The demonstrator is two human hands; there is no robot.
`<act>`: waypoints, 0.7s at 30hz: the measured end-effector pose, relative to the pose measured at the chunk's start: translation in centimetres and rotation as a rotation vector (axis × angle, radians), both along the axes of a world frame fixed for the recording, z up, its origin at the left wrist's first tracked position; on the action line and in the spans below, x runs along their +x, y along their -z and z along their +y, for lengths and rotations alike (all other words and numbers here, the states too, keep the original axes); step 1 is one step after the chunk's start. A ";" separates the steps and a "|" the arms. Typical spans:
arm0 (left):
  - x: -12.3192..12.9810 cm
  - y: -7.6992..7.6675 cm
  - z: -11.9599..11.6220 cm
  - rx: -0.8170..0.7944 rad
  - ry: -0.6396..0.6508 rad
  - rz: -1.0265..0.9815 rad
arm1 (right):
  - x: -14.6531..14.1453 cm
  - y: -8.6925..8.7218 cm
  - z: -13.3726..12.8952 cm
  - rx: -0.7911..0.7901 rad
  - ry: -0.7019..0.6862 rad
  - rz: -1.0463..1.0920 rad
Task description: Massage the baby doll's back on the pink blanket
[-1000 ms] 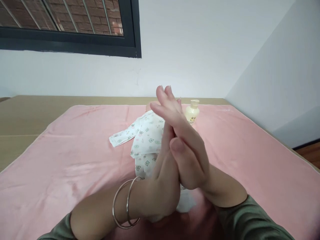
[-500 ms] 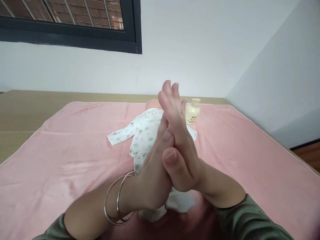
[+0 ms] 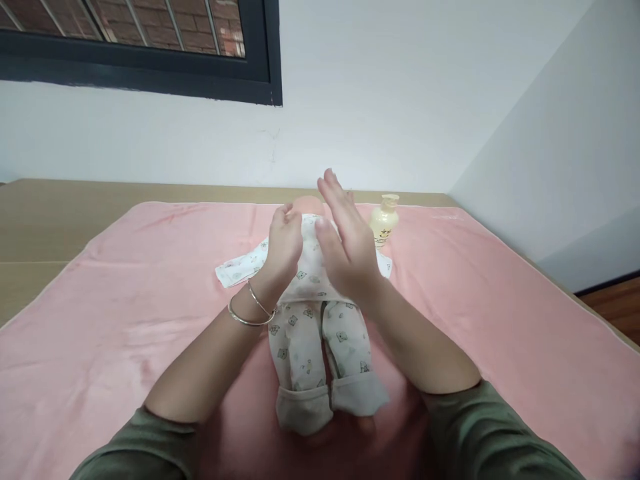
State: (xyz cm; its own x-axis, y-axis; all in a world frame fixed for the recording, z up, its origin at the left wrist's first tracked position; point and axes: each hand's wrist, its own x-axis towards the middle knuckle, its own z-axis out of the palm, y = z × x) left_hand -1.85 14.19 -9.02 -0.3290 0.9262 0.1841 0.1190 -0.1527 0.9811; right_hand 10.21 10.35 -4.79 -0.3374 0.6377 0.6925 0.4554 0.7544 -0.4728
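A baby doll [image 3: 313,267] lies on its back in white printed clothes, its feet toward me and its round head at the far end. Over its chest, my left hand [image 3: 285,245] is raised with nothing in it; its fingers are partly turned away and look loosely bent. Opposite, my right hand [image 3: 350,250] is held up, palm inward and fingers stretched out. A gap separates the two palms. Thin silver bangles [image 3: 250,322] hang on my left wrist. Just beyond my right hand stands a pale yellow pump bottle [image 3: 384,221].
A pink blanket [image 3: 150,313] covers most of the wooden surface [image 3: 60,207] under the doll. Behind it rises a white wall [image 3: 370,100] with a dark-framed window [image 3: 265,53] at upper left. Another wall closes off the right side.
My palms, pressed together half a second ago, have come apart. Both hands have moved farther away over the doll's upper body, and its trousers now show between my forearms.
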 end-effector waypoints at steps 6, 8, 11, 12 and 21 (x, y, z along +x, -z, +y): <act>-1.4 4.6 3.5 0.019 -0.161 0.405 | -1.2 5.5 6.4 -0.330 0.135 -0.294; -2.0 6.3 4.3 0.052 -0.168 0.553 | -2.1 7.3 7.2 -0.298 0.116 -0.394; -2.5 7.6 5.0 0.132 -0.098 0.673 | -2.1 8.7 8.7 -0.252 0.096 -0.443; -2.5 7.8 5.1 0.153 -0.077 0.689 | -1.7 8.9 9.3 -0.256 0.112 -0.434; -2.3 8.1 5.5 0.093 -0.098 0.717 | -0.4 8.2 8.9 -0.274 0.359 -0.632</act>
State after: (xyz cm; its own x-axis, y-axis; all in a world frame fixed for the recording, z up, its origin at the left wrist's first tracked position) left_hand -4.13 19.71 -17.09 -0.1787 0.8686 0.4622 0.7450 -0.1874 0.6403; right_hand 9.85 19.28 -13.00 -0.3558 0.9033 0.2395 0.8951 0.4031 -0.1904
